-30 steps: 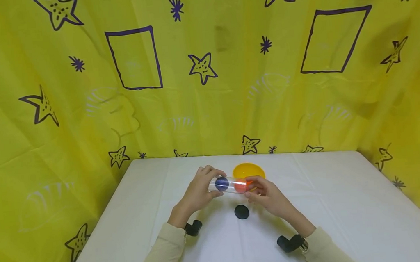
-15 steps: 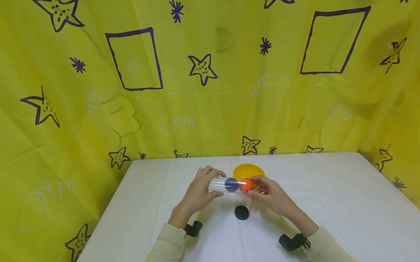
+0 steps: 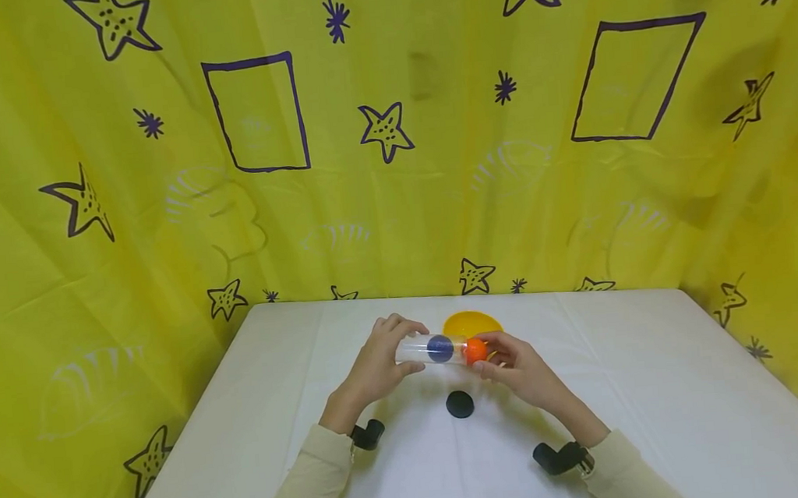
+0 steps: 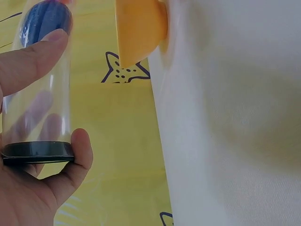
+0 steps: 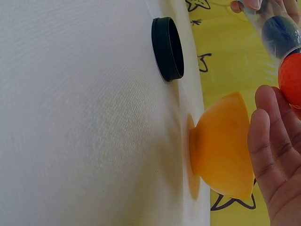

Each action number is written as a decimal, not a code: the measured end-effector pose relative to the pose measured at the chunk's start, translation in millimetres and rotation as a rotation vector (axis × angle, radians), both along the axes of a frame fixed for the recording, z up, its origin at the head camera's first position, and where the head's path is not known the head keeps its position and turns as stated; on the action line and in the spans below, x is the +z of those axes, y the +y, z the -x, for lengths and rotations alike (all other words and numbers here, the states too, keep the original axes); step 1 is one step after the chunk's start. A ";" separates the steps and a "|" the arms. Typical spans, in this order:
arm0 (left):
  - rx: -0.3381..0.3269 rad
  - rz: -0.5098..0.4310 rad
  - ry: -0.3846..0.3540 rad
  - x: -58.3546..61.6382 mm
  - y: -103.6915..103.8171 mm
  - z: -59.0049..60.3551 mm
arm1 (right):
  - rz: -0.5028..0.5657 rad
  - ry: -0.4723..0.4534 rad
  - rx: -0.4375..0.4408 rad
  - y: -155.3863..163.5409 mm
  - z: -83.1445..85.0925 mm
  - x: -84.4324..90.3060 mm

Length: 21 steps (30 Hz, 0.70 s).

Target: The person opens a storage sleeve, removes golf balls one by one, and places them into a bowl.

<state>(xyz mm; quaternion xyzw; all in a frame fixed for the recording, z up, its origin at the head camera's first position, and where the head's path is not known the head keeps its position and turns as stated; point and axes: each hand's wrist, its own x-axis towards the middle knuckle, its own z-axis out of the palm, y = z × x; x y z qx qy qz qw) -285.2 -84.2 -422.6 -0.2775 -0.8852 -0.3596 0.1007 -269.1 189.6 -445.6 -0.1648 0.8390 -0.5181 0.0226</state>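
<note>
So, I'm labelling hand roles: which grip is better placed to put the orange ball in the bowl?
Probably the right grip: it holds the orange ball at the mouth of the tube, near the bowl. The left grip holds the tube's capped end.

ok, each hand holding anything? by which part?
Left hand: clear cylindrical tube, by its dark-capped half. Right hand: round orange ball, by its exposed side.

Our left arm (image 3: pixel 341 411) slants up and right from the bottom edge of the head view, our right arm (image 3: pixel 575 416) up and left; at lower centre our left hand (image 3: pixel 382 356) curls in a grip, its thumb (image 4: pixel 33 65) at upper left in the left wrist view, and near it our right hand (image 3: pixel 512 367) makes a pinch
</note>
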 end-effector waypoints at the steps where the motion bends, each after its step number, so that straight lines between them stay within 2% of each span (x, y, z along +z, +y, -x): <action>1: 0.001 0.000 -0.002 0.3 -0.1 -0.3 | -0.001 0.004 -0.002 0.4 0.0 0.2; 21: 0.037 0.011 -0.018 2.5 -2.5 -1.9 | 0.009 0.063 -0.045 7.6 0.7 4.3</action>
